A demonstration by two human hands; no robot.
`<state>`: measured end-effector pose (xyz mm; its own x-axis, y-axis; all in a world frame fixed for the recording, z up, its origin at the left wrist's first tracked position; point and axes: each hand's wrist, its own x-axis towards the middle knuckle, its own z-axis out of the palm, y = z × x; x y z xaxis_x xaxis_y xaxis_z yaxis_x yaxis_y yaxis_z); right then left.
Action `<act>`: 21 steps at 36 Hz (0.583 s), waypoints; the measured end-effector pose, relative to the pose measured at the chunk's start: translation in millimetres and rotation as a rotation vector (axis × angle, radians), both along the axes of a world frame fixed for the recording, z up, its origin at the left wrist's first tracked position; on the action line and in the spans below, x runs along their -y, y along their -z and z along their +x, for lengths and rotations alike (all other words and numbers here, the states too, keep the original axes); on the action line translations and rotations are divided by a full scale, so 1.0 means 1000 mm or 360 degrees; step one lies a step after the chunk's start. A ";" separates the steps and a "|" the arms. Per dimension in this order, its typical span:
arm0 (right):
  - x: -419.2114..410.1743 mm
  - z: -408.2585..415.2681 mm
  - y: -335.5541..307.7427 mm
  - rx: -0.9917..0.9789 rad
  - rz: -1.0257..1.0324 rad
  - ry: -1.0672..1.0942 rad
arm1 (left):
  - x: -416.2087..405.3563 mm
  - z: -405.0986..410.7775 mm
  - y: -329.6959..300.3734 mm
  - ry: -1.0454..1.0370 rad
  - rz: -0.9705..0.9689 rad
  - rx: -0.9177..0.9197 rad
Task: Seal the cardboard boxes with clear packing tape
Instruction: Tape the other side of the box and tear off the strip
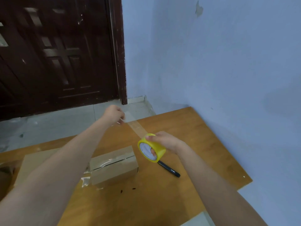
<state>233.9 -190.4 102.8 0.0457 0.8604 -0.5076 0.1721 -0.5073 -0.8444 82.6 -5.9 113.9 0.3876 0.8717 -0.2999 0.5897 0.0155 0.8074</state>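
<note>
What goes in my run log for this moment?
left hand pinches tape strip | right hand grips tape roll | box partly taped

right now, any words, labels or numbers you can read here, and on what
None can be read.
Tape roll: print on the white core label, too blurred to read.
Pen: small white print on the barrel, too small to read.
Box: no print shows.

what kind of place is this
Probably a plain room at home, not a packing shop: a dark panelled wooden door, bare blue painted walls and a low wooden board used as worktop.
</note>
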 end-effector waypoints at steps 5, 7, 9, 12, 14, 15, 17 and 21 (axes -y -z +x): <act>-0.002 -0.006 0.001 0.0222 -0.0101 -0.0126 | 0.000 0.000 0.005 0.0074 -0.0100 -0.0019; 0.002 -0.005 0.009 0.0265 -0.0130 -0.0135 | 0.006 -0.001 0.019 0.0090 -0.0120 -0.0077; 0.011 -0.006 0.016 0.0168 -0.0107 -0.0080 | 0.013 -0.002 0.036 0.0065 -0.0174 -0.0096; 0.027 -0.009 0.030 -0.0119 -0.0021 0.0085 | 0.021 -0.005 0.060 0.0030 -0.0274 -0.0118; 0.034 -0.012 0.041 -0.0161 -0.0007 0.0148 | 0.026 -0.005 0.071 0.0016 -0.0312 -0.0143; 0.037 -0.014 0.046 -0.0174 -0.0003 0.0153 | 0.028 -0.005 0.075 0.0011 -0.0320 -0.0146; 0.042 -0.018 0.056 -0.0210 -0.0001 0.0167 | 0.031 -0.004 0.079 0.0028 -0.0322 -0.0142; 0.049 -0.024 0.072 -0.0240 -0.0057 0.0212 | 0.030 -0.001 0.083 0.0102 -0.0255 -0.0173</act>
<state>210.1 -239.1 30.9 0.0792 0.8330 -0.5475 -0.0254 -0.5474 -0.8365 81.8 -35.9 30.8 0.3986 0.7839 -0.4760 0.6772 0.0983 0.7292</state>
